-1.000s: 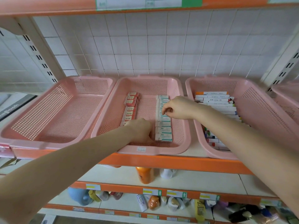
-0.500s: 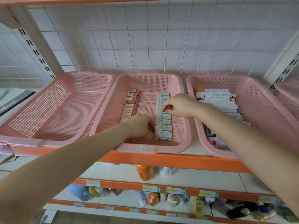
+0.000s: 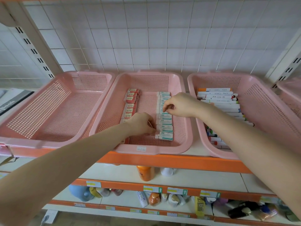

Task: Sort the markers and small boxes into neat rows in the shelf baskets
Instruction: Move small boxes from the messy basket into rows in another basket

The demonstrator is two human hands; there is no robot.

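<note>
Head view: three pink perforated plastic baskets stand side by side on a white shelf with an orange front edge [image 3: 179,162], and both my bare arms reach into the middle basket [image 3: 162,151].

Two rows of small boxes run front to back on its floor, well apart from each other. The small red cardboard boxes [image 3: 131,101] are on the left and the small white-and-teal cardboard boxes [image 3: 165,122] on the right.

My left hand [image 3: 140,123] is down at the near end of the white-and-teal row. Its fingers are curled, and the tips meet the left end of the nearest white-and-teal box [image 3: 164,135]. I cannot tell whether I am pinching that end or only pressing against it.

My right hand [image 3: 179,105] hangs over the middle of the same row, knuckles up. Thumb and forefinger are curled together, nipping the left end of a mid-row box [image 3: 162,113].

The right-hand basket [image 3: 260,101] holds white-barrelled markers with coloured caps [image 3: 218,98]. They lie crosswise in a row down its left side, partly hidden under my right forearm. The left-hand basket [image 3: 40,144] sits just beside the middle one.

Behind is a white wire grid panel [image 3: 146,38]. On the shelf below, an orange plastic bottle [image 3: 145,173] stands under the middle basket, with assorted bottles lower down.
</note>
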